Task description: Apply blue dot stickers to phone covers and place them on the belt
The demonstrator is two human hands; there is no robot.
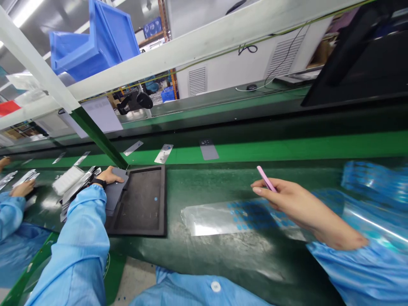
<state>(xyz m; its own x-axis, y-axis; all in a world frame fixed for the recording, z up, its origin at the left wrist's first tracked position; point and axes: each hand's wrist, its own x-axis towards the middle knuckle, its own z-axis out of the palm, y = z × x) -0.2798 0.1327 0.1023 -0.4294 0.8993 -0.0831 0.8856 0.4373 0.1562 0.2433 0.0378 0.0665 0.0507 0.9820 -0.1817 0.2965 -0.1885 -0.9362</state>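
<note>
My left hand lies closed on a grey flat panel at the left edge of a black tray on the green bench. My right hand is closed on a thin pink stick, held above a clear film sheet printed with small blue dots. Both arms wear light blue sleeves.
A stack of grey panels and white sheets lies left of the tray. Several grey panels ride the green conveyor behind. A co-worker's hands work at far left. Blue bins sit on the overhead rail. Shiny blue film lies at right.
</note>
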